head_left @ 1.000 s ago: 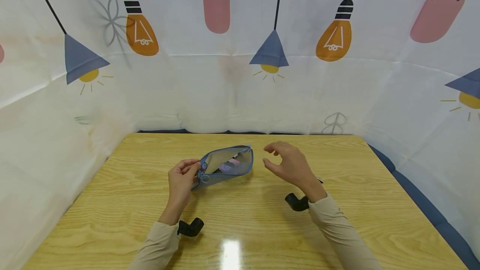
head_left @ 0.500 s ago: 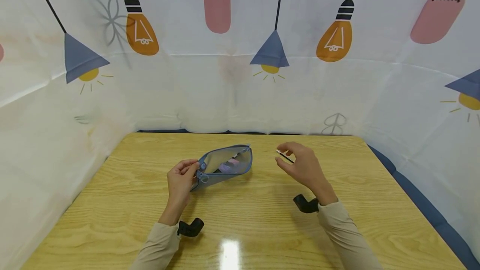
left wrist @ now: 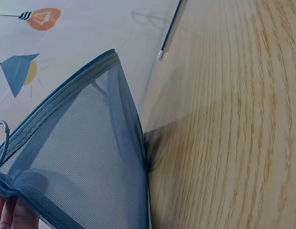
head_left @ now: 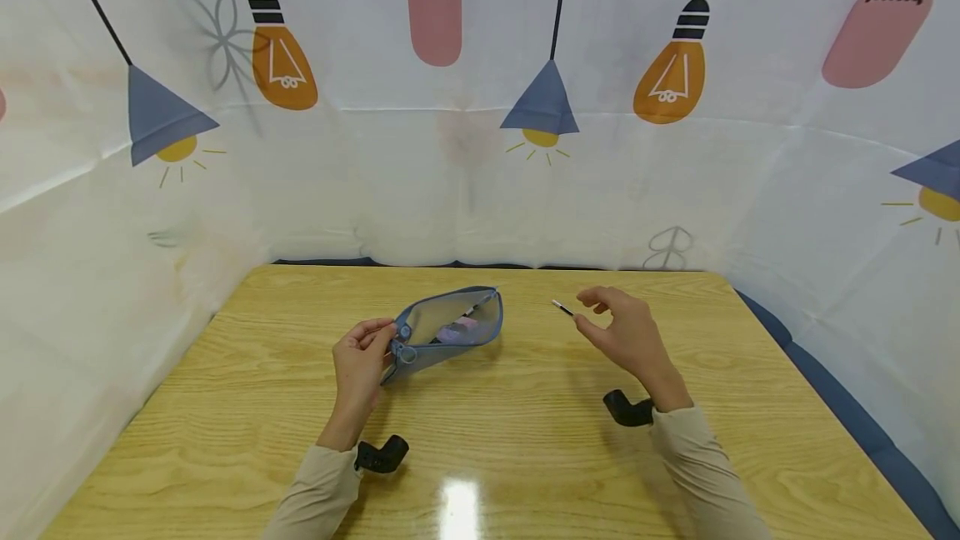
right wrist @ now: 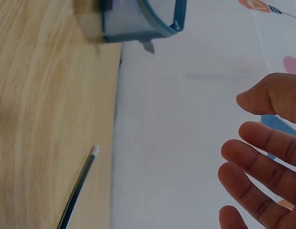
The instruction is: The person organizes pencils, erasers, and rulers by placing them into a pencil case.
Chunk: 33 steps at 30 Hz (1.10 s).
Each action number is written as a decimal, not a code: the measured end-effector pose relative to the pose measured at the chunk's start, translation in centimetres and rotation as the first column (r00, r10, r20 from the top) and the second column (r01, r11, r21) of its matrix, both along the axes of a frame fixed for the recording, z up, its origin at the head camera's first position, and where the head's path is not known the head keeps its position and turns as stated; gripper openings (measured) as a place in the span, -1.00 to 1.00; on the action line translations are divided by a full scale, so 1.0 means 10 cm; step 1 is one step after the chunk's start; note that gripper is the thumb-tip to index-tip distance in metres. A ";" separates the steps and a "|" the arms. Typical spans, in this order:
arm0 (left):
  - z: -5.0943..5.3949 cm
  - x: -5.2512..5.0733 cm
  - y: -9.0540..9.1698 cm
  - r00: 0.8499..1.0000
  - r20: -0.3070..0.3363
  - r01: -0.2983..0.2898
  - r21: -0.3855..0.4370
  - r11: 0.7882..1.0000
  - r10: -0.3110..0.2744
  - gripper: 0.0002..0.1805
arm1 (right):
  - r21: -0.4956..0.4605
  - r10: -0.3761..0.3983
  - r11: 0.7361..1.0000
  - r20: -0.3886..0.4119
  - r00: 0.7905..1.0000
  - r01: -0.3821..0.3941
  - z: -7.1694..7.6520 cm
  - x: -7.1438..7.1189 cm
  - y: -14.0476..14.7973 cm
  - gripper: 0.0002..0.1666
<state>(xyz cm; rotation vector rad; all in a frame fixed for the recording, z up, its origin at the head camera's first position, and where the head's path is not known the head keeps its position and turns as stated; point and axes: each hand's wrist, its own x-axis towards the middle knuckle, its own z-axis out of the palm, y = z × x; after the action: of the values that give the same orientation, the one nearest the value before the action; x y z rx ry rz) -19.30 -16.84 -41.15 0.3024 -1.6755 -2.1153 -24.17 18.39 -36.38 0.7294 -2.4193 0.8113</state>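
My left hand (head_left: 358,365) pinches the near left corner of a blue mesh zip pouch (head_left: 435,355), which gapes upward on the table. A purple and pink item (head_left: 459,330) and a thin dark stick (head_left: 480,304) show inside it. In the left wrist view, fingertips (left wrist: 16,215) grip the pouch's corner below its zip ring (left wrist: 4,143). A dark pencil (right wrist: 77,191) with a white end lies on the table, right of the pouch. Over it hovers my right hand (head_left: 630,338), thumb and fingers apart and holding nothing; it hides part of the pencil in the head view.
The wooden table (head_left: 510,423) reaches back to a white curtain (head_left: 420,190) printed with lamps and bulbs. Black wrist mounts (head_left: 382,455) stick out from both forearms, close above the tabletop.
My right hand has shifted right, away from the pouch, uncovering the pencil's white end on the table. The left hand and pouch have hardly moved.
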 end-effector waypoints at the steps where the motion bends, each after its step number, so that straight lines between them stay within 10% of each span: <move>1: 0.00 0.00 0.00 1.000 -0.001 -0.001 0.002 1.000 0.001 -0.82 | 0.003 -0.006 1.000 0.012 1.000 0.006 -0.01 0.00 0.01 -0.69; 33: -0.03 -0.03 -0.06 1.000 0.026 -0.008 0.021 1.000 0.008 -0.77 | 0.215 -0.193 0.966 0.243 0.951 0.141 -0.28 -0.22 0.14 -0.65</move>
<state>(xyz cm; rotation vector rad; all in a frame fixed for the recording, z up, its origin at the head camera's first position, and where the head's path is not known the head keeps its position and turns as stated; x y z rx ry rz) -19.57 -17.42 -41.46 0.3440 -1.6648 -2.1329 -26.37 19.80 -39.16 0.5007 -2.7848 0.6422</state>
